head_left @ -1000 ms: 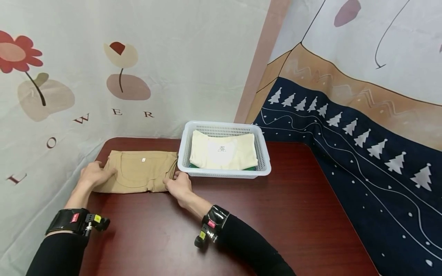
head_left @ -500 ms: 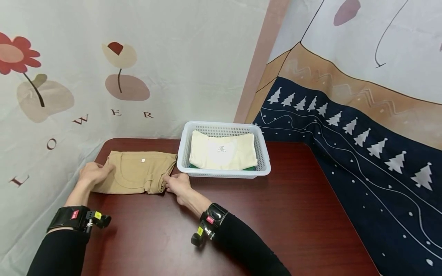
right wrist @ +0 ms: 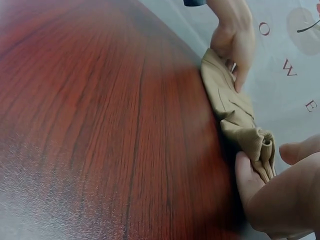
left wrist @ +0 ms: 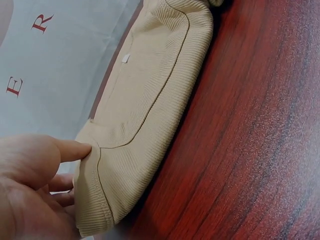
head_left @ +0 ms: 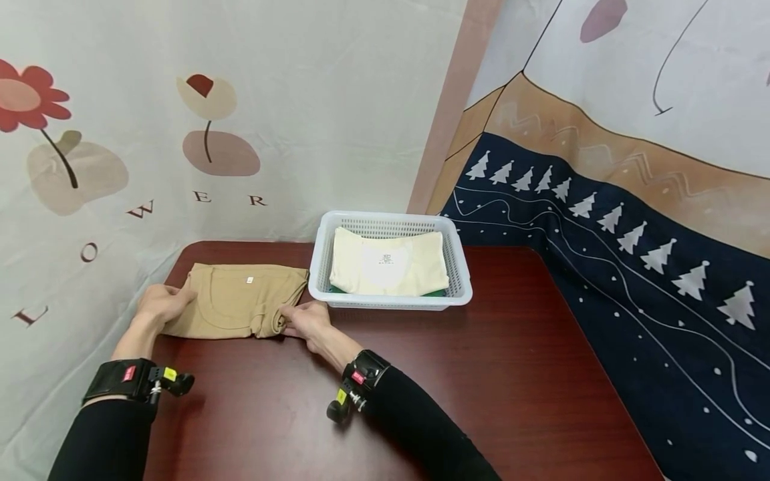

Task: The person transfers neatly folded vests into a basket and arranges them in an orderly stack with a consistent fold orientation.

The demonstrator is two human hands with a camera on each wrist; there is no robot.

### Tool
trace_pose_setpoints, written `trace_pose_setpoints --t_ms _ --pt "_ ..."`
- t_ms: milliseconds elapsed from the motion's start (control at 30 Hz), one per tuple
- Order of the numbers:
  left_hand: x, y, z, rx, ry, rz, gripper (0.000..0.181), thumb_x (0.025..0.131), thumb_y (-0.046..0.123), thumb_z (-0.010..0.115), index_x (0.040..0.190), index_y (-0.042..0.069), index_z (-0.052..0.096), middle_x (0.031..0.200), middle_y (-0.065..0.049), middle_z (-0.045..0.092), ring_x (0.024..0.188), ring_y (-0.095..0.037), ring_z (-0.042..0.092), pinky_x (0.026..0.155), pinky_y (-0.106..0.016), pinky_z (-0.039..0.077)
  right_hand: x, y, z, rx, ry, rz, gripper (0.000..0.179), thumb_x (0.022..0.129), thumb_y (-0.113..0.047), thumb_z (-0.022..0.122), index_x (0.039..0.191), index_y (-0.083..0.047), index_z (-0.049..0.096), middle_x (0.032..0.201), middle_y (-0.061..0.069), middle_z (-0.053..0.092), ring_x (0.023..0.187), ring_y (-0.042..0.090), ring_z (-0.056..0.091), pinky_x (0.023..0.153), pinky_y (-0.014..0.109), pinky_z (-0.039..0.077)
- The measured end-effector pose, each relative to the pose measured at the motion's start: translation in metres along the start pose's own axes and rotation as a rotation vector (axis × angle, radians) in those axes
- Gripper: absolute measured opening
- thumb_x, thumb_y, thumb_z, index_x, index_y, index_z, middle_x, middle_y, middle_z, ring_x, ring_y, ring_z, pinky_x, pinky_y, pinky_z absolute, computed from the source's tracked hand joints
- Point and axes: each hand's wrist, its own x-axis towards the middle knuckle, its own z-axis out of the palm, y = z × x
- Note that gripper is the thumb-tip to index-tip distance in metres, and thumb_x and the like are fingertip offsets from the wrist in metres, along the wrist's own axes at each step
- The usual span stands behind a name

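Note:
A folded tan ribbed shirt point(head_left: 231, 300) with a curved neckline seam and a small white tag lies at the table's back left. My left hand point(head_left: 161, 304) pinches its left end; in the left wrist view the thumb point(left wrist: 74, 150) presses on top while the other fingers go beneath the cloth. At the opposite end my right hand point(head_left: 308, 322) grips the near corner, where the fabric bunches into a small roll. The right wrist view shows the layered folds of the shirt point(right wrist: 237, 112) between that hand's thumb and fingers. Some of the right fingertips are hidden.
Just right of the shirt stands a white perforated plastic basket point(head_left: 391, 302). In it a folded cream cloth point(head_left: 415, 267) with a printed patch lies over something green point(head_left: 436, 294). The dark red wooden table point(head_left: 481, 374) meets printed curtains point(head_left: 337, 133) behind.
My right hand has shifted slightly left, and the shirt's right end is now more rolled and bunched, a little farther from the basket at its near corner. The left hand has barely moved.

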Motion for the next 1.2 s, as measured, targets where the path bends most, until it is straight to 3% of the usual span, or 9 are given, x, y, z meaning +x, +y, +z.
trace_pose_setpoints --t_ms 233,333,367,500,567,600,767,900,1200 --pt "-0.002 -0.004 0.003 -0.017 0.034 0.026 0.069 0.112 0.043 0.055 0.140 -0.020 0.064 0.145 -0.045 0.061 0.117 -0.052 0.068 0.090 -0.049 0.060 0.000 0.001 0.004 -0.087 0.047 -0.010 0.017 0.097 0.001 0.082 0.103 0.000 0.066 0.094 0.012 0.078 0.088 0.028 0.086 0.079 0.037 0.072" --pt "-0.004 -0.007 0.002 -0.037 0.013 0.034 0.069 0.113 0.041 0.054 0.141 -0.021 0.063 0.147 -0.047 0.057 0.121 -0.054 0.065 0.095 -0.053 0.060 -0.001 0.002 0.004 -0.099 0.049 -0.006 0.018 0.095 0.005 0.080 0.106 0.003 0.066 0.096 0.010 0.073 0.085 0.027 0.085 0.078 0.037 0.072" --pt "0.002 -0.014 0.005 -0.043 0.018 0.042 0.071 0.112 0.044 0.055 0.140 -0.020 0.064 0.147 -0.046 0.058 0.121 -0.054 0.066 0.090 -0.049 0.061 -0.002 0.002 0.004 -0.111 0.051 -0.003 0.019 0.095 0.004 0.080 0.107 0.003 0.066 0.096 0.009 0.071 0.084 0.027 0.085 0.078 0.037 0.072" --pt "-0.007 -0.014 0.003 -0.062 -0.013 0.042 0.070 0.114 0.042 0.051 0.142 -0.021 0.061 0.150 -0.048 0.053 0.127 -0.058 0.062 0.082 -0.036 0.057 -0.005 0.002 0.001 -0.140 0.051 0.005 0.016 0.094 0.003 0.081 0.099 0.000 0.067 0.093 0.006 0.068 0.075 0.025 0.082 0.074 0.036 0.072" --pt "-0.010 -0.015 0.003 -0.066 -0.009 0.049 0.068 0.112 0.041 0.053 0.138 -0.021 0.064 0.147 -0.048 0.055 0.122 -0.054 0.065 0.077 -0.028 0.051 -0.008 0.002 -0.001 -0.152 0.034 0.005 0.016 0.094 0.003 0.081 0.093 -0.003 0.066 0.088 0.004 0.068 0.070 0.022 0.079 0.072 0.035 0.072" --pt "-0.018 -0.009 0.001 -0.065 -0.002 0.029 0.064 0.112 0.039 0.055 0.134 -0.020 0.067 0.142 -0.047 0.058 0.117 -0.050 0.067 0.076 -0.029 0.052 -0.010 0.003 -0.002 -0.143 0.018 0.003 0.018 0.093 0.004 0.081 0.089 -0.004 0.066 0.086 0.004 0.068 0.067 0.020 0.077 0.071 0.035 0.071" --pt "-0.027 -0.014 0.000 -0.108 -0.030 0.029 0.059 0.111 0.038 0.057 0.124 -0.018 0.068 0.136 -0.043 0.060 0.101 -0.032 0.068 0.073 -0.028 0.053 -0.017 0.003 -0.009 -0.138 -0.066 0.003 0.027 0.092 0.008 0.076 0.078 -0.010 0.062 0.078 0.002 0.068 0.060 0.014 0.070 0.066 0.035 0.071" --pt "-0.038 -0.015 -0.001 -0.132 -0.076 0.049 0.061 0.114 0.036 0.053 0.131 -0.021 0.064 0.142 -0.044 0.056 0.099 -0.022 0.067 0.073 -0.024 0.054 -0.021 0.003 -0.017 -0.153 -0.120 0.013 0.031 0.091 0.009 0.074 0.075 -0.014 0.058 0.075 0.000 0.067 0.057 0.013 0.068 0.062 0.032 0.069" --pt "-0.053 -0.016 -0.005 -0.136 -0.142 0.067 0.065 0.116 0.037 0.055 0.141 -0.022 0.057 0.142 -0.044 0.056 0.101 -0.019 0.066 0.075 -0.023 0.054 -0.037 0.006 -0.036 -0.181 -0.226 0.020 0.030 0.090 0.009 0.071 0.075 -0.014 0.059 0.072 0.000 0.066 0.058 0.011 0.068 0.062 0.030 0.068"
